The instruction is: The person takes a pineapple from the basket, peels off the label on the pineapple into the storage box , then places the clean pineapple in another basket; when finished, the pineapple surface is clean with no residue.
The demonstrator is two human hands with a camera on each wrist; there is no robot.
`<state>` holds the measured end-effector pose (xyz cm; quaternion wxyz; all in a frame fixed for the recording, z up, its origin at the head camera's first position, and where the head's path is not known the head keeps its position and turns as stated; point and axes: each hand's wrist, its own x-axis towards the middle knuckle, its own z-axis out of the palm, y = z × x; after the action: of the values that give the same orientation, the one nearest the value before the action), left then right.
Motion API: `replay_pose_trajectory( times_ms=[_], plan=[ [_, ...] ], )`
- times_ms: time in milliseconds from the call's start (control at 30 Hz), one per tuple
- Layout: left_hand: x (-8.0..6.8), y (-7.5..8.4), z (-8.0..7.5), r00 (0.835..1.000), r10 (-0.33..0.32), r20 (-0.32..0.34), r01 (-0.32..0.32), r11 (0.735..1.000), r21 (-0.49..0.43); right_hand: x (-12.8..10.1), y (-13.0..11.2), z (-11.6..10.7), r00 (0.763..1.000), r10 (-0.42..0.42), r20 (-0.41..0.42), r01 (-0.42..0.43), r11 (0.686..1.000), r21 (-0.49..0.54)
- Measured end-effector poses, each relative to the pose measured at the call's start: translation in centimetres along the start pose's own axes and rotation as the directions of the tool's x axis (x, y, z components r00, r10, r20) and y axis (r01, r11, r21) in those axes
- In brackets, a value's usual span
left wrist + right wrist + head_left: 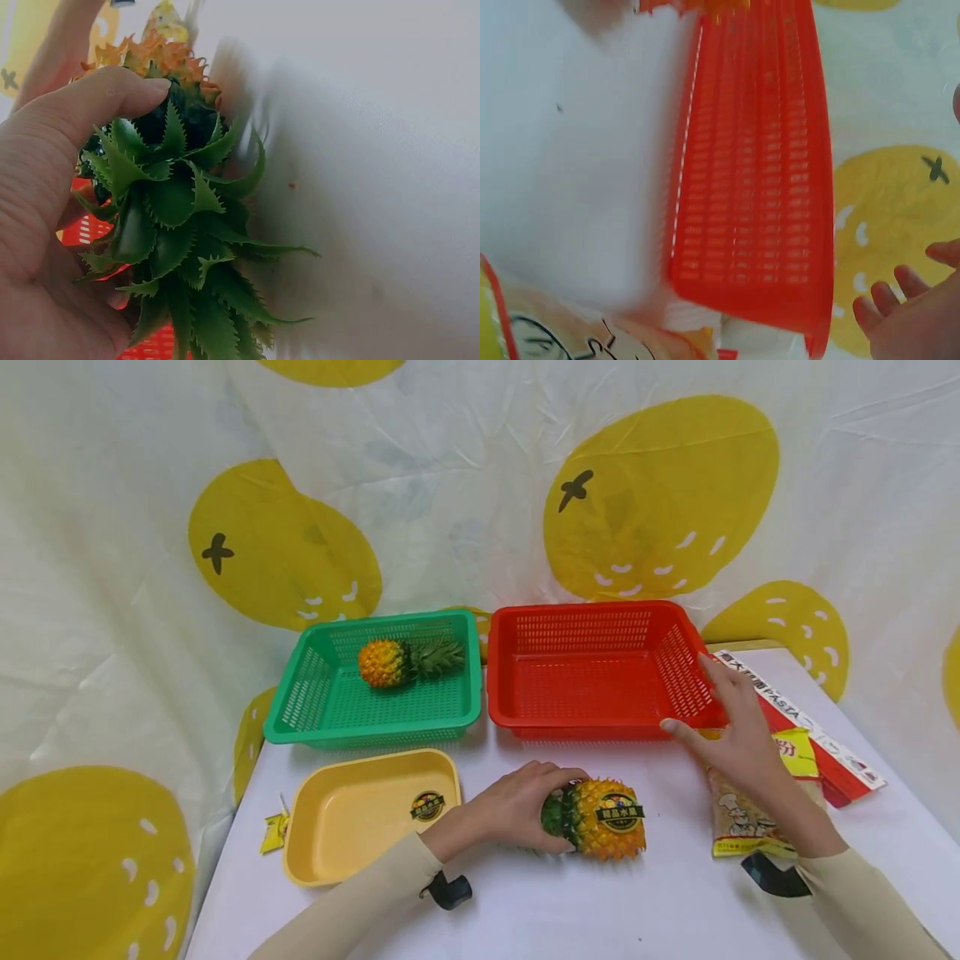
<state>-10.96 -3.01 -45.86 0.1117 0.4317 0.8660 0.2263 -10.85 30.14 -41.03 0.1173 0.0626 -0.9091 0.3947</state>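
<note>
left hand (517, 810) covering pineapple (603, 818) crown, pasta bag (738, 822) half hidden

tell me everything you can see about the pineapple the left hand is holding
The pineapple looks like a plastic toy: an orange-yellow spiky body with a dark round label on its side and a crown of stiff green leaves. It lies on its side on the white table, in front of the red basket, crown pointing toward the person's left. The left hand grips it at the crown end, thumb across the leaves.

Green basket (322, 710) holding a small pineapple (405, 662); yellow tray (352, 827); pasta packets (810, 752) at right
</note>
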Motion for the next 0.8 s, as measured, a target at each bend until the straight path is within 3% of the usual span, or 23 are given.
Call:
replay_pose_trajectory(
  times_ms=[167,333,800],
  plan=[
    [-0.1,-0.1,0.2,1.0,-0.007,-0.009,0.007,1.0,-0.011,-1.3,-1.4,0.7,0.99,-0.111,0.082,0.105,0.992,0.077],
    [-0.3,-0.2,0.4,1.0,-0.007,-0.016,0.007,1.0,-0.011,-2.5,-2.7,1.6,0.963,-0.219,0.154,0.203,0.973,0.11],
    [-0.3,-0.6,0.7,0.999,0.016,-0.035,-0.016,1.0,-0.021,-5.3,-1.7,5.4,0.901,-0.25,0.356,0.21,0.967,0.146]
  ],
)
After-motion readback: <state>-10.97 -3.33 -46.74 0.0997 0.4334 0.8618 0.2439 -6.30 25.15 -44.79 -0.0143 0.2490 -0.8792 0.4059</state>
